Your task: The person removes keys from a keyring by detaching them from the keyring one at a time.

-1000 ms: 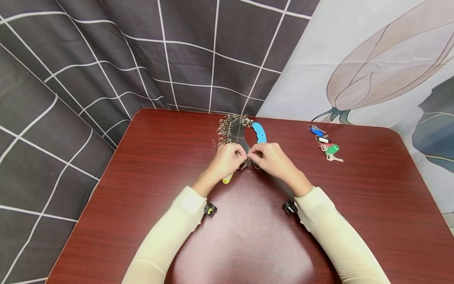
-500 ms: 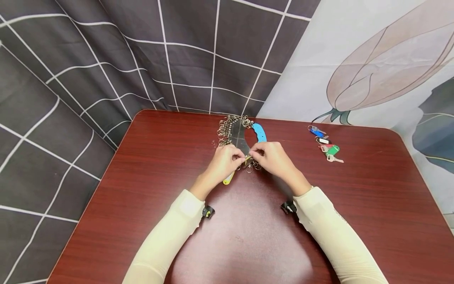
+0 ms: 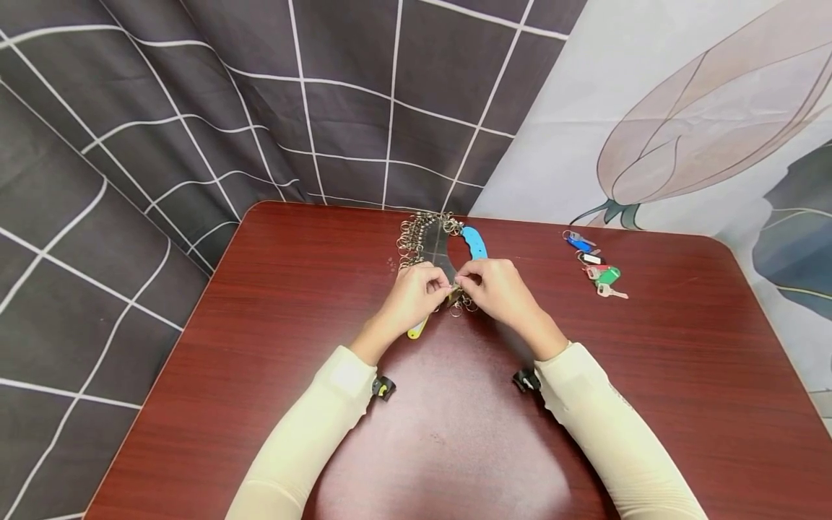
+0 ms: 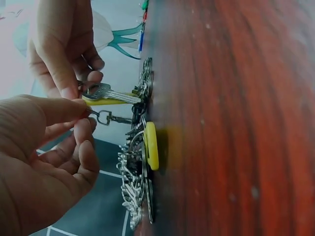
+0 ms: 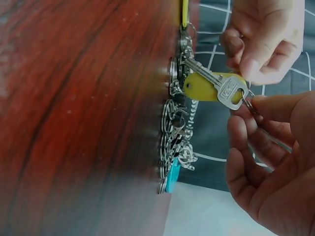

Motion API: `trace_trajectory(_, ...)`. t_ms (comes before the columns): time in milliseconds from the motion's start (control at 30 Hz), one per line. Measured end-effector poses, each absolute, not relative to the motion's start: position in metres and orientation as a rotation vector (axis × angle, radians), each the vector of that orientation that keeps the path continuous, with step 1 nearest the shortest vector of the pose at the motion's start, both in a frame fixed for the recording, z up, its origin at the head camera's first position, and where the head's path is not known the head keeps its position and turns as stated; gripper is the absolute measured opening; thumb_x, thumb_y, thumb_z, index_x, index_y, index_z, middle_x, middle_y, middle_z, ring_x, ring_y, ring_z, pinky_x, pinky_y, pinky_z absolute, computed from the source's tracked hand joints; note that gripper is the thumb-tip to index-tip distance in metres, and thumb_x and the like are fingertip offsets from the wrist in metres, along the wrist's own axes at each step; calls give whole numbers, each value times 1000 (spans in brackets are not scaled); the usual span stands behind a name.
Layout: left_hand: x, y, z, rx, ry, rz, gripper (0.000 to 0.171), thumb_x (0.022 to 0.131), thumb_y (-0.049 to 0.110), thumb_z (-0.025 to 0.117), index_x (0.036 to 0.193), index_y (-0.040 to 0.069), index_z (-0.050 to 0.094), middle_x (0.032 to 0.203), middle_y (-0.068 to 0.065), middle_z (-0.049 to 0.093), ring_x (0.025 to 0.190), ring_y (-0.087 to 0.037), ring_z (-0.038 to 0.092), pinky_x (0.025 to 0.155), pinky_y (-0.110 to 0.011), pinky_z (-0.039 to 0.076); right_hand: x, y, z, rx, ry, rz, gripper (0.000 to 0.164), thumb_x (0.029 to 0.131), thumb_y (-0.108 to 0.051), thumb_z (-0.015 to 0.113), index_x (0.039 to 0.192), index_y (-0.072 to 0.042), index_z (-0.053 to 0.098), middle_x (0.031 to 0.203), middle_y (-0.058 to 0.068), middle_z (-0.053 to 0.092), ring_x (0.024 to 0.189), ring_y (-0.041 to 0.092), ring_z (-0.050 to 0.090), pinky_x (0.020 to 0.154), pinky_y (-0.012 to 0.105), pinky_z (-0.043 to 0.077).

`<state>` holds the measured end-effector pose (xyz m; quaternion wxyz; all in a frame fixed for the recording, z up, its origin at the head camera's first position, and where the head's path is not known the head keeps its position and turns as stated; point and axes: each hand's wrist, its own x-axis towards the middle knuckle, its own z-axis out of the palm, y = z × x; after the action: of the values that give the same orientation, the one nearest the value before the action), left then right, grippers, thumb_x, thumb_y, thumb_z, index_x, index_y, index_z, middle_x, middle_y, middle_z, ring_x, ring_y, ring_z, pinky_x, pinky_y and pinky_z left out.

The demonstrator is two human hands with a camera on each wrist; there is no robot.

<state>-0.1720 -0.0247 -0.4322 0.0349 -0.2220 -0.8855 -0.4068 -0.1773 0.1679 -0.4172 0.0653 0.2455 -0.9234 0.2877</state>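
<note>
My left hand (image 3: 416, 295) and right hand (image 3: 497, 290) meet fingertip to fingertip above a dark curved strip (image 3: 434, 244) edged with many small metal rings and clasps. Between thumb and forefinger, the right hand pinches a split key ring (image 5: 249, 104), from which a silver key (image 5: 230, 91) and a yellow key tag (image 5: 199, 88) hang. The left thumb and fingertips pinch the same ring, close to the tag's end. Below them a metal swivel clasp (image 4: 114, 118) reaches to the strip. A second yellow tag (image 4: 151, 146) lies by the left hand.
Toward the right on the red-brown table (image 3: 260, 347), several keys with tags lie in a row, among them a blue tag (image 3: 578, 243) and a green tag (image 3: 609, 275). A light-blue curved piece (image 3: 476, 242) adjoins the strip. A curtain (image 3: 351, 108) hangs behind.
Both hands stay almost in place with small finger movements. The yellow tag between the fingertips showed more half a second ago and is now mostly hidden in the head view.
</note>
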Motion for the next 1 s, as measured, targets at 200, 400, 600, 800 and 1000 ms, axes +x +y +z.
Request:
trace_trajectory(200, -173, -25, -431, -624, -2758, -1303, 7, 88, 13, 76, 82, 10, 76, 81, -3, 69, 72, -13, 65, 68, -20, 52, -178, 169, -416, 777, -2779, 887, 10, 96, -12, 72, 91, -8, 78, 86, 6, 76, 73, 17, 65, 69, 35, 53)
trace_trajectory(400, -173, -25, -429, -614, -2777, -1335, 9, 92, 12, 75, 84, 8, 75, 83, -6, 68, 75, -16, 64, 70, -21, 52, -176, 166, -413, 805, -2777, 867, 8, 95, -11, 73, 91, -7, 78, 85, 5, 75, 73, 18, 66, 69, 36, 54)
trace_trajectory(600, -171, -28, -431, -664, -2735, -1362, 7, 90, 9, 78, 84, 8, 76, 81, -5, 67, 73, -14, 62, 67, -20, 51, -180, 169, -415, 714, -2807, 864, 10, 95, -12, 72, 90, -8, 79, 86, 6, 77, 72, 18, 65, 67, 35, 52)
trace_trajectory(800, -169, -30, -432, -810, -2761, -1228, 6, 89, 8, 78, 83, 8, 76, 82, -4, 66, 74, -14, 63, 69, -20, 51, -184, 177, -410, 594, -2852, 908, 12, 97, -14, 70, 93, -9, 80, 82, 4, 74, 67, 17, 58, 65, 33, 47)
trace_trajectory(1000, -162, -28, -428, -978, -2893, -837, 5, 92, 13, 77, 87, 13, 79, 88, -1, 66, 82, -16, 63, 76, -29, 54, -184, 192, -404, 601, -2780, 926, 10, 99, -15, 69, 97, -8, 77, 94, 8, 75, 77, 22, 67, 73, 38, 54)
